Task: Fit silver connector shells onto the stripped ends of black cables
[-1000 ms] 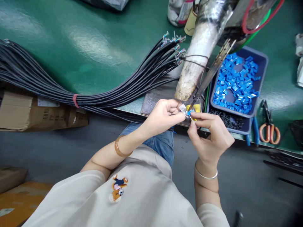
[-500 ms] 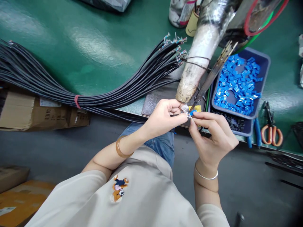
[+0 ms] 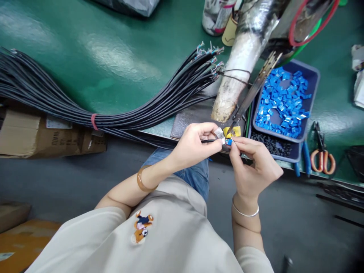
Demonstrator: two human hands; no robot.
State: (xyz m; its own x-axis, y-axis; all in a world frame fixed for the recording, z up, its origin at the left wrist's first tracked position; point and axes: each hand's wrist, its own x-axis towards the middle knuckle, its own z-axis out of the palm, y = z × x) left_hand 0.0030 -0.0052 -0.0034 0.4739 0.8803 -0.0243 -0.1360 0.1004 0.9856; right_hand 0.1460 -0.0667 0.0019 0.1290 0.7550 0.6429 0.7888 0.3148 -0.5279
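Note:
My left hand [image 3: 196,144] is closed around the end of a black cable [image 3: 208,141] that carries a white label [image 3: 218,132]. Right at the cable's end sits a small blue connector [image 3: 228,141], between my two hands. My right hand [image 3: 253,159] pinches a thin whitish wire [image 3: 232,140] by the connector. Just above, the tip of a fixed soldering iron [image 3: 247,100] with a perforated metal shaft points down at the connector. A yellow piece [image 3: 233,131] lies right behind it.
A wrapped white tube [image 3: 231,83] slants down over the work spot. Bundled black cables [image 3: 136,119] with stripped ends lie left. To the right are a bin [image 3: 314,89] of blue connectors, small black parts [image 3: 271,146] below it, and orange-handled scissors [image 3: 322,161].
Both hands have shifted slightly downward. The blue connector now sits at the cable end below the iron's tip, and more of the yellow piece shows. The view has moved a little.

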